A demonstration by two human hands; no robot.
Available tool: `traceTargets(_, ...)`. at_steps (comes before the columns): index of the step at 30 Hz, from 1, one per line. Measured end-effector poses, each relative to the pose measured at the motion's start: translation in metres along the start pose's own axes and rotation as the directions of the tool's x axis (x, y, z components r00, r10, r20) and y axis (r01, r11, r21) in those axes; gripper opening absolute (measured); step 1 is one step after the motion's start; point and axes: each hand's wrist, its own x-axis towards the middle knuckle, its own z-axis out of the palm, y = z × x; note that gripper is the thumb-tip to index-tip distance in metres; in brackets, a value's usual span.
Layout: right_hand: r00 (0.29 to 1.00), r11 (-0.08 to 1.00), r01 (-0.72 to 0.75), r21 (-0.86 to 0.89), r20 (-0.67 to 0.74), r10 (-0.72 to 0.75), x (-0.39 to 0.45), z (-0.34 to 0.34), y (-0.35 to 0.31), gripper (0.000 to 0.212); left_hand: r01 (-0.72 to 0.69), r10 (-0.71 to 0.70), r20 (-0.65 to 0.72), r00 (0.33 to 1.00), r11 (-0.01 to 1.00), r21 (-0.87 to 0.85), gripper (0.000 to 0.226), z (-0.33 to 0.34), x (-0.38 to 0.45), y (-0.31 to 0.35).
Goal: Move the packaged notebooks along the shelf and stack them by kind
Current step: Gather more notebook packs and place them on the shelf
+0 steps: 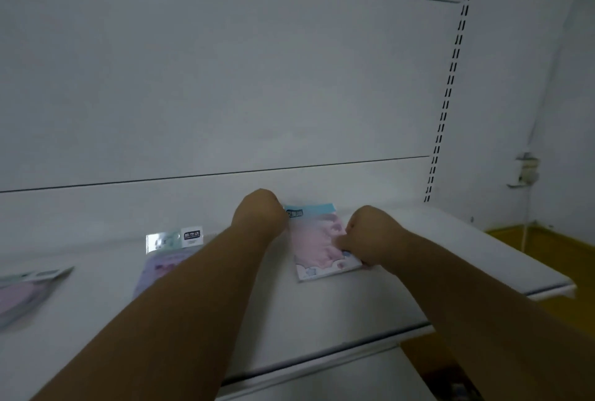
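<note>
Two bare forearms reach from the lower edge over the white shelf (pixel 322 310). At its left edge, the left hand (pixel 260 210) touches a pink-and-blue packaged notebook (pixel 322 239) lying flat on the shelf; whether its fingers grip cannot be told. On that notebook's right side, the right hand (pixel 370 236) is curled, pinching the edge. Partly under the left forearm lies a purple packaged notebook (pixel 167 259), and another packaged notebook (pixel 25 291) sits far left.
</note>
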Motion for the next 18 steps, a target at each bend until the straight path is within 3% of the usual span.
traceTargets(5,0.992,0.974,0.102,-0.204,-0.050,-0.115,0.003,0.011,0.006,0.043,-0.002,0.012,-0.070,0.997,0.991,0.137,0.009,0.006,-0.004,-0.002)
traceTargets(9,0.954,0.932,0.221,-0.288,-0.133,-0.268,-0.007,0.010,-0.007,0.022,-0.022,0.034,-0.069,0.997,0.984,0.176,0.013,-0.004,-0.014,-0.002)
traceTargets(14,0.830,0.861,0.437,-0.259,-0.252,-0.497,-0.030,0.004,-0.067,0.039,-0.097,0.117,-0.112,0.987,0.981,0.170,0.021,-0.049,-0.044,-0.026)
traceTargets(18,0.720,0.780,0.580,-0.235,-0.299,-0.626,-0.064,0.014,-0.149,0.041,-0.113,0.144,-0.208,0.967,0.982,0.154,0.022,-0.102,-0.099,-0.089)
